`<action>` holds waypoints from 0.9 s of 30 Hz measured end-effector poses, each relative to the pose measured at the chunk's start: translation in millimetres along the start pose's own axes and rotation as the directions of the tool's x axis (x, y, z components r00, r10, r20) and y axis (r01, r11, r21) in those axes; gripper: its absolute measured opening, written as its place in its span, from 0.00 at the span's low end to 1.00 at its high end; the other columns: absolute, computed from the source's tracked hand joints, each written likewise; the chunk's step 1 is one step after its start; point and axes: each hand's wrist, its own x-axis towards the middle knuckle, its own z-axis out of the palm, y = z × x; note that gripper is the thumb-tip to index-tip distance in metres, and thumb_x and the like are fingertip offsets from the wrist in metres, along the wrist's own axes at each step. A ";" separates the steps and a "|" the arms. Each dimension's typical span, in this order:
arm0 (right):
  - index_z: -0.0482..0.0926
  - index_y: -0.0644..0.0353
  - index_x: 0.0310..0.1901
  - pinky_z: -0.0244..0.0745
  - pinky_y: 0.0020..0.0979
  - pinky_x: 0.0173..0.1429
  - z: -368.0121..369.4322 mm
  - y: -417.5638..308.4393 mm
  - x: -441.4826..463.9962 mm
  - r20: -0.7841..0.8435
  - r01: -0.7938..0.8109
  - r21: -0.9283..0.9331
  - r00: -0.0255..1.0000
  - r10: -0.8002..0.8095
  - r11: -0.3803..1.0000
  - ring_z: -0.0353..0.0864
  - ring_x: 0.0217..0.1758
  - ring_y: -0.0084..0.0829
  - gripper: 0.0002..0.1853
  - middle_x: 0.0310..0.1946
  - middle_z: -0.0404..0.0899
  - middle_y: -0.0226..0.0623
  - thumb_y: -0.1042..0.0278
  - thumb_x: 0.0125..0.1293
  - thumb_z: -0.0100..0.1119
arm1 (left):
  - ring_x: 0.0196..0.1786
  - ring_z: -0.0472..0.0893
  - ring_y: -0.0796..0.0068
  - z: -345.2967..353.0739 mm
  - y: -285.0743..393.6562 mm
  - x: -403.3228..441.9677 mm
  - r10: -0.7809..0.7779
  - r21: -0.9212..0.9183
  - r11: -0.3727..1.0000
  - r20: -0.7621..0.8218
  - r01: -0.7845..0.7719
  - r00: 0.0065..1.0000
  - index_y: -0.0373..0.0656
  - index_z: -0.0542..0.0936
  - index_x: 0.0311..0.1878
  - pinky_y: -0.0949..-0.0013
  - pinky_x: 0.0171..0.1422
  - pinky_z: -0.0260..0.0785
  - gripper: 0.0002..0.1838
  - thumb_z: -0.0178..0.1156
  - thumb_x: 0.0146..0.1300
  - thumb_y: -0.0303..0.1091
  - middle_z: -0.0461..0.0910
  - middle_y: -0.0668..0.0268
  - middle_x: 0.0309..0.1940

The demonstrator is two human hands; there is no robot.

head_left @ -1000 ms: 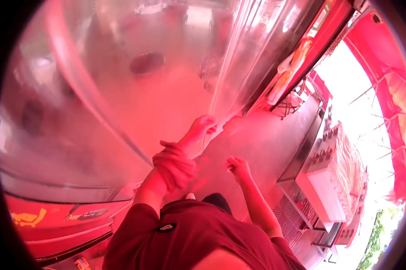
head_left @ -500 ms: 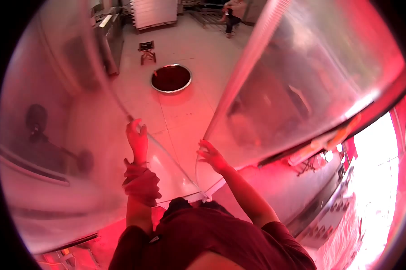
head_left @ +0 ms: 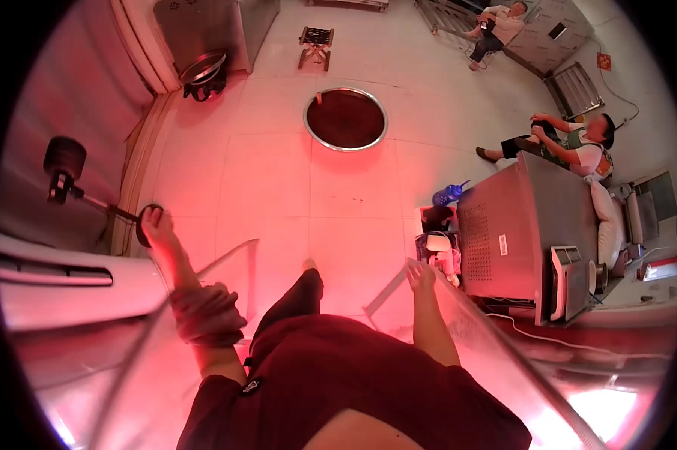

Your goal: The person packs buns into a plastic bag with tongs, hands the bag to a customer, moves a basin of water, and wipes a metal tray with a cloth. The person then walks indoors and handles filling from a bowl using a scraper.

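Observation:
My left hand [head_left: 160, 231] is raised at the left with its fingers stretched out, holding nothing. Dark cloth [head_left: 203, 309] is bunched around that forearm. Clear plastic curtain [head_left: 132, 356] hangs below and beside the left arm. On the other side, my right hand [head_left: 421, 276] has its fingers extended at the upper edge of another clear plastic curtain sheet [head_left: 496, 341]; whether it touches the sheet I cannot tell. A wide metal basin [head_left: 350, 150] with dark red contents rests on the floor ahead.
A folding stool [head_left: 316, 49] stands beyond the basin. Right of me are a metal cabinet [head_left: 496, 225] and a blue bottle [head_left: 447, 196]. Two people sit at the right, one nearer [head_left: 579, 154], one farther [head_left: 501, 30]. A white appliance [head_left: 68, 289] is at the left.
I have moved forward through the parted curtain, whose sheets now hang beside and behind me. My hands have spread apart, and the left has let go of the curtain edge.

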 end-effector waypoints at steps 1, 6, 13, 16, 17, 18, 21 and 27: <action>0.64 0.56 0.56 0.74 0.44 0.48 -12.1 5.5 21.7 -0.007 -0.032 0.032 0.999 0.032 0.999 0.76 0.47 0.40 0.22 0.48 0.71 0.40 0.57 0.65 0.56 | 0.55 0.72 0.71 24.0 -3.9 14.3 0.001 0.014 1.000 0.038 -0.001 0.999 0.39 0.65 0.62 0.70 0.55 0.67 0.25 0.58 0.61 0.25 0.69 0.60 0.55; 0.65 0.56 0.58 0.71 0.44 0.52 34.0 -17.0 61.3 -0.232 -0.254 -0.106 0.946 0.225 0.961 0.76 0.48 0.39 0.24 0.49 0.73 0.42 0.55 0.65 0.55 | 0.48 0.76 0.72 180.1 -11.5 60.9 -0.095 0.050 0.995 0.247 0.085 0.964 0.37 0.69 0.58 0.72 0.51 0.71 0.22 0.59 0.59 0.24 0.72 0.60 0.51; 0.66 0.57 0.52 0.68 0.45 0.57 144.0 -23.2 157.6 -0.114 -0.375 -0.074 0.924 0.366 0.924 0.75 0.52 0.40 0.18 0.49 0.77 0.43 0.58 0.67 0.53 | 0.45 0.78 0.75 389.7 -51.5 116.6 -0.022 0.084 0.995 0.732 -0.058 0.681 0.36 0.73 0.52 0.74 0.49 0.70 0.15 0.56 0.62 0.24 0.77 0.63 0.45; 0.67 0.57 0.49 0.74 0.43 0.50 215.0 -22.5 222.3 -0.246 -0.429 -0.130 0.888 0.390 0.894 0.78 0.48 0.41 0.16 0.47 0.77 0.47 0.58 0.66 0.54 | 0.44 0.79 0.75 458.9 -69.5 147.8 -0.116 0.239 0.961 0.805 -0.139 0.582 0.34 0.74 0.51 0.74 0.50 0.70 0.13 0.55 0.62 0.23 0.77 0.62 0.44; 0.67 0.56 0.49 0.75 0.43 0.48 244.0 -24.4 252.1 -0.278 -0.442 -0.155 0.878 0.390 0.884 0.78 0.47 0.41 0.16 0.47 0.77 0.47 0.58 0.66 0.55 | 0.45 0.79 0.74 479.1 -81.2 159.9 -0.161 0.287 0.945 0.827 -0.158 0.539 0.33 0.73 0.51 0.73 0.52 0.70 0.13 0.53 0.63 0.23 0.77 0.62 0.44; 0.68 0.56 0.48 0.76 0.43 0.47 273.1 -25.0 276.5 -0.236 -0.425 -0.187 0.895 0.379 0.886 0.79 0.46 0.41 0.15 0.46 0.77 0.47 0.58 0.66 0.55 | 0.44 0.79 0.75 497.0 -88.1 170.5 -0.211 0.337 0.931 0.812 -0.142 0.544 0.33 0.74 0.49 0.73 0.52 0.70 0.12 0.53 0.63 0.23 0.77 0.62 0.42; 0.72 0.57 0.48 0.78 0.41 0.45 420.5 -44.5 323.8 -0.158 -0.396 -0.254 0.917 0.366 0.882 0.81 0.42 0.42 0.13 0.43 0.78 0.47 0.59 0.68 0.53 | 0.43 0.79 0.75 548.0 -97.2 216.1 -0.332 0.376 0.926 0.802 0.012 0.496 0.33 0.75 0.49 0.73 0.51 0.70 0.11 0.54 0.63 0.22 0.77 0.62 0.42; 0.75 0.61 0.44 0.76 0.31 0.37 787.1 -69.7 427.4 0.247 -0.162 -0.609 0.891 0.380 0.776 0.81 0.35 0.31 0.15 0.36 0.82 0.40 0.58 0.64 0.56 | 0.40 0.80 0.73 688.4 -132.8 310.3 -0.283 0.368 0.923 0.843 -0.108 0.458 0.33 0.77 0.45 0.72 0.48 0.70 0.10 0.55 0.60 0.22 0.78 0.60 0.39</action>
